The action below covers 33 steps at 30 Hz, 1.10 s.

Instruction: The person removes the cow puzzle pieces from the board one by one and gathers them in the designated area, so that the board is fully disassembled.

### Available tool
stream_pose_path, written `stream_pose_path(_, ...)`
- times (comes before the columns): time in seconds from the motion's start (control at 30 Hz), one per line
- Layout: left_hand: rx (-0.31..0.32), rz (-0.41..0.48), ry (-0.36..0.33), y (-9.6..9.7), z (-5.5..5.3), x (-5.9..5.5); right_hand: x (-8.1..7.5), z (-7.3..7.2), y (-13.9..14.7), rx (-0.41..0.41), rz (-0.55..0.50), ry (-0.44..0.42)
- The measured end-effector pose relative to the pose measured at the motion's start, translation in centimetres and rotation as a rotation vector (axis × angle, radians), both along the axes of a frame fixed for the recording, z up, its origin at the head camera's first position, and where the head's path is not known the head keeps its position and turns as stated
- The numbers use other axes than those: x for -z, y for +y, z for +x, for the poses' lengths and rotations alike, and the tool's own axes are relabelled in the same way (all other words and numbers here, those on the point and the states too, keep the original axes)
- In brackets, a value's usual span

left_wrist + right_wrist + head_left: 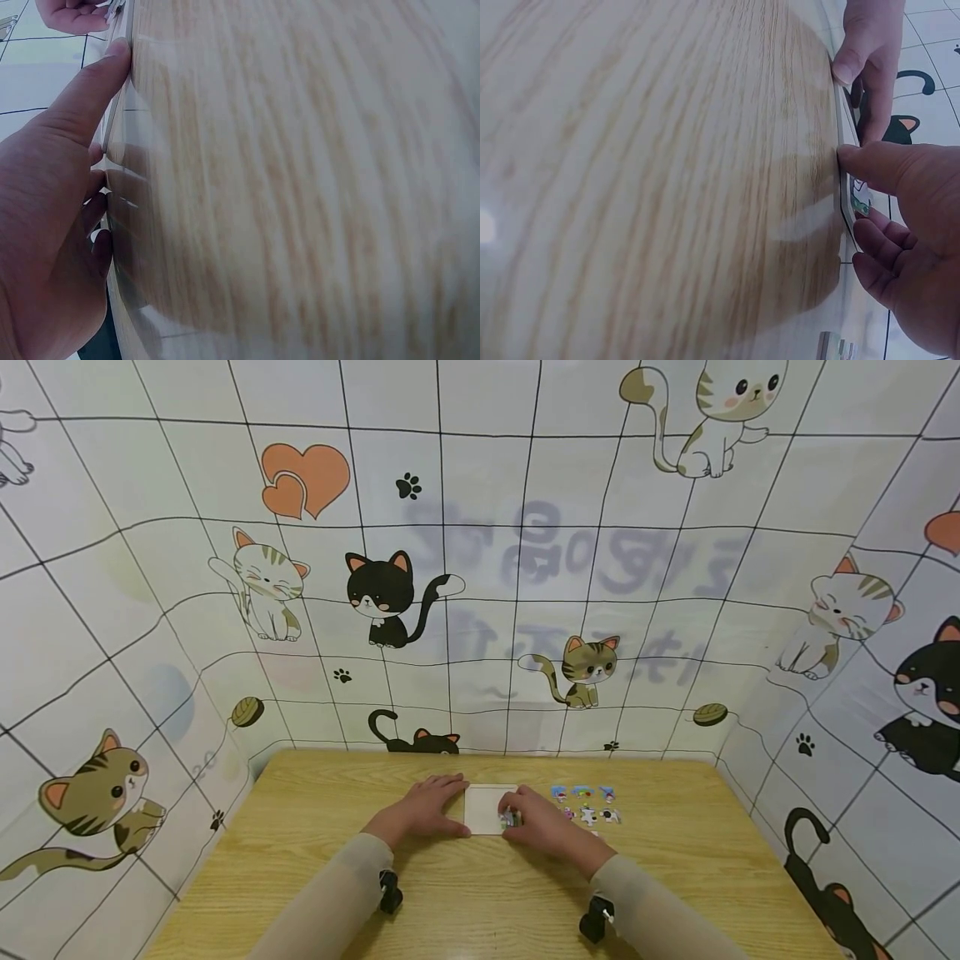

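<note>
A small pale square puzzle board [482, 810] lies on the table between my hands. My left hand [424, 812] rests at its left edge, thumb and fingers spread and touching the side. In the left wrist view the thumb [101, 79] lies along the near rim. My right hand [553, 828] is over the board's right part and pinches a colourful jigsaw piece [511, 817] between thumb and curled fingers. The right wrist view shows that piece [860, 196] low at the board, partly hidden by the fingers. Its exact contact with the board cannot be told.
Several loose jigsaw pieces [588, 815] lie in rows to the right of the board, some hidden behind my right hand. The wooden table [337, 893] ends at a cloth backdrop [480, 568] printed with cats.
</note>
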<state>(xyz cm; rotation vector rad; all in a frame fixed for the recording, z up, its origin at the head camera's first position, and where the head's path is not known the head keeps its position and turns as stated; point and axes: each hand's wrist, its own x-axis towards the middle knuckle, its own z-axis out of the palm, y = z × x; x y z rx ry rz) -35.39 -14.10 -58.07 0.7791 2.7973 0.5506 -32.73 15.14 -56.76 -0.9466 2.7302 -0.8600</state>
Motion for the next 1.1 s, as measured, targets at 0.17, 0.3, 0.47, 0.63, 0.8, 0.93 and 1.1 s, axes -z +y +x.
stream_pose_path(0.17,-0.005,0.006,-0.003,-0.1,0.1,-0.1,0.1,-0.1,0.0,0.004,-0.011,0.001)
stream_pose_path(0.3,-0.006,0.008,-0.007,-0.1,0.1,-0.2,-0.1,-0.2,0.2,0.006,-0.015,-0.002)
stream_pose_path(0.47,-0.005,0.001,-0.008,-0.1,0.1,-0.2,-0.2,-0.5,0.4,-0.004,-0.006,-0.012)
stream_pose_path(0.63,-0.003,0.001,-0.011,0.0,0.1,-0.2,-0.2,-0.8,0.8,-0.018,-0.002,-0.021)
stream_pose_path(0.8,-0.003,-0.005,-0.008,0.0,0.0,-0.1,-0.3,-1.0,1.0,-0.035,-0.001,-0.018)
stream_pose_path(0.93,-0.007,0.000,-0.008,0.0,0.0,0.1,-0.4,-1.0,1.1,-0.046,0.008,-0.003)
stream_pose_path(1.1,-0.006,0.003,-0.008,0.0,0.0,0.1,-0.4,-1.0,1.2,-0.046,0.003,-0.006)
